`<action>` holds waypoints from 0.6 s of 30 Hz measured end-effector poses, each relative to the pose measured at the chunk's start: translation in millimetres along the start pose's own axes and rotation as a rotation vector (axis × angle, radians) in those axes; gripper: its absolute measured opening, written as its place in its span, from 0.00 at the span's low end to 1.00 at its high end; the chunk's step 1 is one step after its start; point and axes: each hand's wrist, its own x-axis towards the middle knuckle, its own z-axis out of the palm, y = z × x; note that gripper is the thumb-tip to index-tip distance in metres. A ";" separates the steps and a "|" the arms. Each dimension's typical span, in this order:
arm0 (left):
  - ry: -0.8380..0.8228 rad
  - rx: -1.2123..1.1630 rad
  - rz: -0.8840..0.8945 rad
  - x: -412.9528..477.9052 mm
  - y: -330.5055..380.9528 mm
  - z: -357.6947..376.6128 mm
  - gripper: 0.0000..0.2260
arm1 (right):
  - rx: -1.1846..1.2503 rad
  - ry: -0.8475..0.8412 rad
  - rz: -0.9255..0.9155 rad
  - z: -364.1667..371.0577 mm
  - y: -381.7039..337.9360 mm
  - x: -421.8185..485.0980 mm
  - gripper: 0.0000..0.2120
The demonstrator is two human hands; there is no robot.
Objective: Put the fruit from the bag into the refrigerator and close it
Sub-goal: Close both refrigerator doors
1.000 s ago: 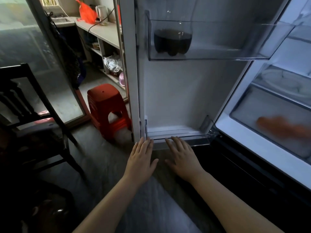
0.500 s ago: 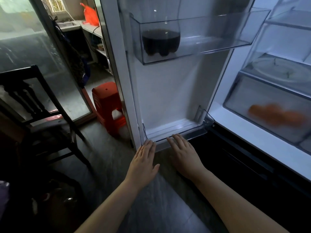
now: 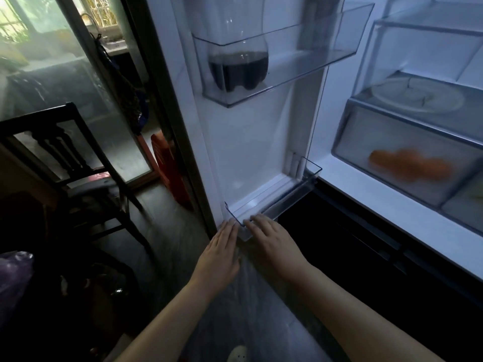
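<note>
1. Left hand [image 3: 220,254] and right hand [image 3: 271,241] are lying flat, side by side with a narrow gap between them. Fingers are straight and are gripping nothing.
2. Left fingertips [image 3: 230,228] are touching the bottom edge of the refrigerator door [image 3: 248,142], right at the left corner of the lower door bin [image 3: 287,199]. Right fingertips [image 3: 254,222] are resting on that bin's front wall.
3. The door is standing open straight ahead of both hands, its inner side facing the camera.
4. The upper door bin [image 3: 326,58] is hanging high above the hands and is carrying a bottle [image 3: 237,69] with dark liquid in its lower part.
5. The fruit [image 3: 407,165] is showing as an orange blur inside the clear crisper drawer [image 3: 366,131], up and to the right of the right hand, well apart from both hands. Cannot tell the count.
6. A round white plate [image 3: 415,96] is sitting on the shelf just above that drawer.
7. Out to the left of the left hand, a dark chair [image 3: 60,142] is standing on the floor. A red stool [image 3: 170,168] is showing between the chair and the door's edge.
</note>
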 end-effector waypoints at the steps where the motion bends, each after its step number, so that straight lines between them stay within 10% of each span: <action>1: 0.004 -0.017 0.002 -2.3 5.4 1.0 0.34 | -0.003 -0.014 -0.005 2.0 1.9 -5.9 0.30; 18: -0.093 -0.045 0.120 -17.3 114.9 33.4 0.33 | -0.009 0.037 0.089 -37.0 45.7 -105.4 0.30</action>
